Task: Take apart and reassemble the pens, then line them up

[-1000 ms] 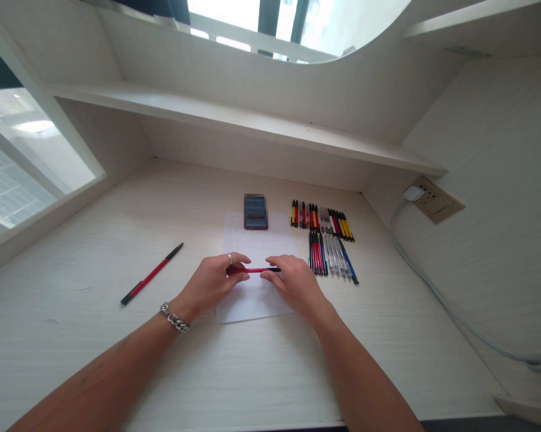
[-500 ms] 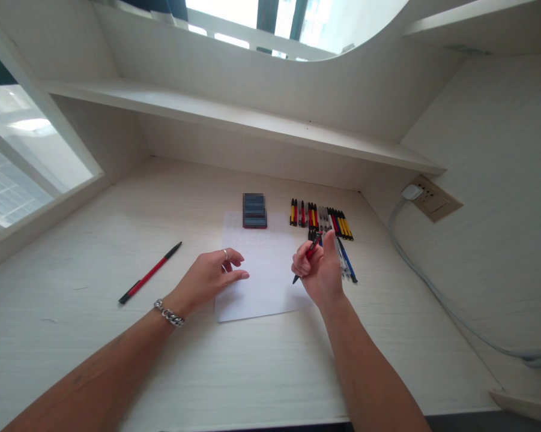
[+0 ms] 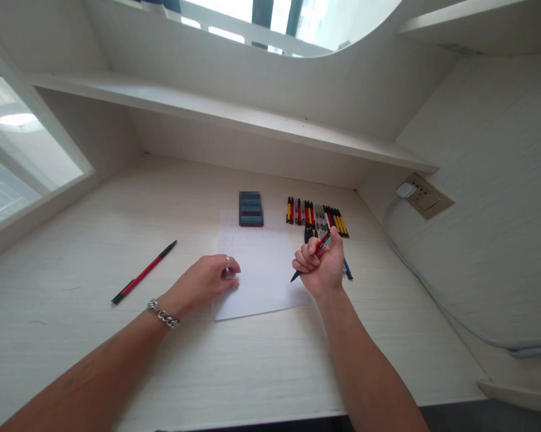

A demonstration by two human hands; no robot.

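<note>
My right hand (image 3: pixel 319 262), turned palm up, is closed around a red and black pen (image 3: pixel 323 240). The pen's dark lower end points down to the left, over the right side of a white sheet of paper (image 3: pixel 261 282). At the sheet's left edge rests my left hand (image 3: pixel 211 277), its thumb and curled fingers apart with nothing between them. It wears a ring and a chain bracelet. A second red and black pen (image 3: pixel 144 273) lies slanted on the desk to its left. Faint marks show on the upper part of the paper.
Beyond the right hand, several pens (image 3: pixel 317 216) in yellow, red, black and clear lie in a row; others below are partly hidden by the hand. A dark pixelated rectangular object (image 3: pixel 251 209) sits at the paper's top. A low shelf (image 3: pixel 234 120) overhangs the back; a cable (image 3: pixel 414 270) runs down the right wall.
My right hand has closed its fingers more around the pen, tilting it flatter. My left hand's thumb and fingers have drawn closer together. The whole view has shifted slightly.
</note>
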